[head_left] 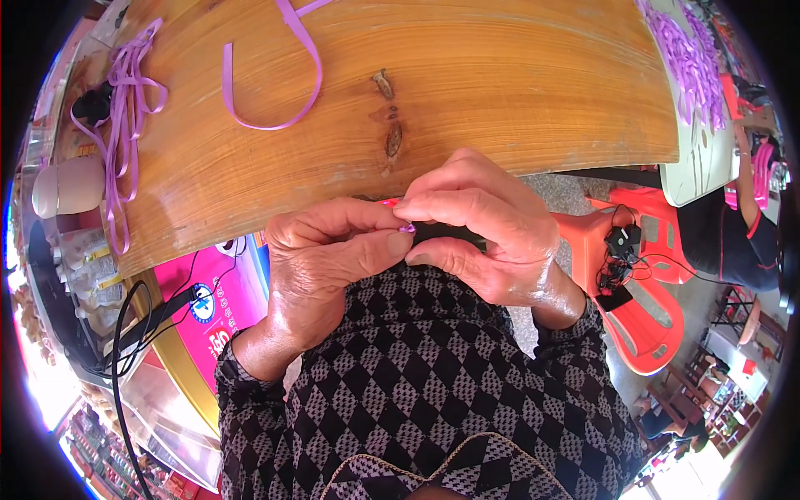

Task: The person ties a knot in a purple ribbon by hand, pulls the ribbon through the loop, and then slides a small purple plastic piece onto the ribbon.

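The left hand's (321,267) grip pinches a purple ribbon piece (407,227) at the near edge of the wooden surface (517,83), the right hand's (492,233) grip being unclear, while a pink panel (242,285) bears white lettering (219,342) and a round emblem (202,303).

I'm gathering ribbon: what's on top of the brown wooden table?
A flat, curved purple ribbon, plus tangled purple ribbons along its left edge. The bare left hand and right hand hide part of its near edge.

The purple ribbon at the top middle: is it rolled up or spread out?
Spread out: what shows of the purple ribbon lies in an open curve on the wooden table, not coiled.
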The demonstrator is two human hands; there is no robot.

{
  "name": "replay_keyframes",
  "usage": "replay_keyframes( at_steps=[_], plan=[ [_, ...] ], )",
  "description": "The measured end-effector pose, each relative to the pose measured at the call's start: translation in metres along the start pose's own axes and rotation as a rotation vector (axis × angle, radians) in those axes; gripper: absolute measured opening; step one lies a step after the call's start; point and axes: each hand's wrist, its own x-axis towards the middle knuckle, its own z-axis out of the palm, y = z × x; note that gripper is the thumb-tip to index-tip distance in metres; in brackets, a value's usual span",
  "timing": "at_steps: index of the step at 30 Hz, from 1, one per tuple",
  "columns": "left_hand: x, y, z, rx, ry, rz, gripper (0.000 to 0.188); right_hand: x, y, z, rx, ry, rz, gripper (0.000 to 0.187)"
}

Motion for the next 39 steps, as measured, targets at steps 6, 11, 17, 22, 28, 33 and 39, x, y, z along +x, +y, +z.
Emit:
replay_keyframes(
  at_steps=[6,11,17,22,28,33,39],
  plan=[
    [0.001,0.0,-0.001,0.041,-0.016,-0.015,0.01,0.0,0.001,0.001,0.0,-0.018,-0.022,0.033],
    [0.003,0.002,-0.004,0.051,-0.088,-0.074,0.008,-0.001,0.003,-0.001,0.028,-0.066,-0.007,0.029],
    [0.001,0.007,-0.004,0.078,-0.075,-0.18,0.009,-0.001,0.006,0.002,0.045,-0.011,-0.007,0.025],
    [0.0,0.005,-0.005,0.111,-0.152,-0.148,0.012,0.001,0.003,0.0,0.053,-0.098,-0.018,0.024],
    [-0.006,0.009,-0.012,0.271,-0.252,-0.101,0.013,-0.006,-0.007,-0.001,0.342,-0.271,0.3,0.022],
    [-0.015,0.012,-0.014,0.333,-0.228,-0.019,0.011,-0.014,-0.005,0.001,0.438,-0.255,0.362,0.02],
    [-0.018,0.008,-0.01,0.324,-0.067,0.095,0.009,-0.016,-0.002,-0.009,0.375,-0.126,0.352,0.03]
  ],
)
